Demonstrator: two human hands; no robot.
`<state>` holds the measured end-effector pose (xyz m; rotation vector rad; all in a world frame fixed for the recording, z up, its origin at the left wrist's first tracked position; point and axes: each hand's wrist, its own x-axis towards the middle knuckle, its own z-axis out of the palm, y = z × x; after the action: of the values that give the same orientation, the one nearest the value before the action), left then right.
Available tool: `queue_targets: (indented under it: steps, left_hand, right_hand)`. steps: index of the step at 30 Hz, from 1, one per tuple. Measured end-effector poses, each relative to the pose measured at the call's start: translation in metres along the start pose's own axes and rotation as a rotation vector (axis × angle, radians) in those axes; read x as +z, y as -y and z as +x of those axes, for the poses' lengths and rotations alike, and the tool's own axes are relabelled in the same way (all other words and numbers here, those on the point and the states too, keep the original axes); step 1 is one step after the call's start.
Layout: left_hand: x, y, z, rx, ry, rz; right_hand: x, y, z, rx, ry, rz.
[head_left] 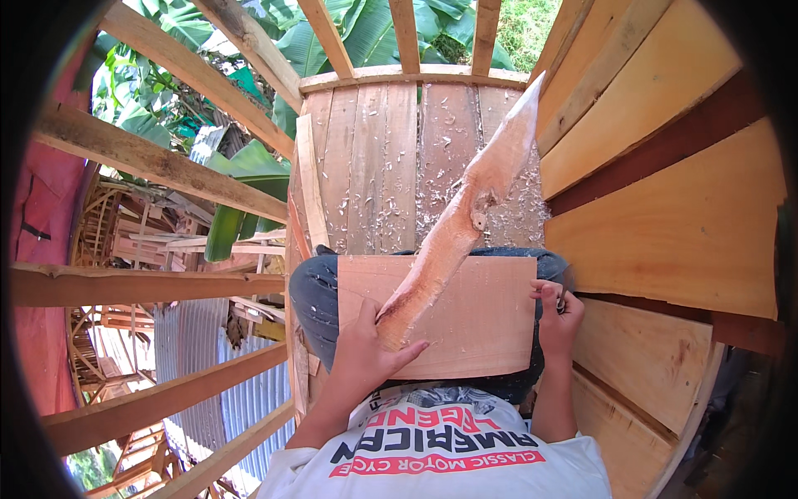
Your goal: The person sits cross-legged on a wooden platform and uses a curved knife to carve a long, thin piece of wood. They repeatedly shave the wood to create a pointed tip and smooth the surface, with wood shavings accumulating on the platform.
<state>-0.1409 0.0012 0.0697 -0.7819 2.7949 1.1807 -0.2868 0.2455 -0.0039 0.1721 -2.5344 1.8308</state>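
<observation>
Plank floor (357, 166) partly hidden by board (490, 320); left hand (367, 349) gripping wood piece (445, 237); right hand (559, 323) curled, contents unclear.

My left hand (363, 351) grips the near end of a long, pointed wood piece (449, 239), which slants across the flat board (490, 324) on my lap (312, 293) and past its far edge. My right hand (559, 320) curls at the board's right edge. Beyond the board, pale shavings (509, 218) lie scattered over planks (366, 150).
</observation>
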Motion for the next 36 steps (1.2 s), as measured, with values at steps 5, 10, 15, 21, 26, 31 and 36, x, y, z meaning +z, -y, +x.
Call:
queue_targets:
  steps: [5,10,15,21,26,31,36]
  left_hand:
    - [-0.007,-0.009,-0.001,-0.056,0.088,-0.099]
    - [-0.014,-0.022,-0.001,-0.024,0.075,-0.196]
    - [-0.018,-0.023,-0.006,0.133,-0.010,-0.030]
    - [-0.020,-0.019,-0.008,0.201,-0.017,-0.037]
    - [-0.016,-0.008,-0.012,0.229,-0.060,-0.013]
    - [-0.013,-0.013,-0.013,0.280,-0.058,0.011]
    - [0.008,-0.015,-0.017,0.348,0.054,-0.004]
  right_hand:
    - [0.010,0.040,0.008,-0.167,0.339,-0.027]
    - [0.025,0.069,0.002,-0.304,0.435,-0.211]
    - [0.029,0.073,0.003,-0.302,0.420,-0.434]
    - [0.015,0.073,0.023,-0.346,0.172,-0.554]
    - [0.012,0.065,0.022,-0.277,0.122,-0.529]
    - [0.033,0.046,-0.010,0.034,0.461,0.161]
    - [0.061,0.087,-0.013,0.219,0.461,0.581]
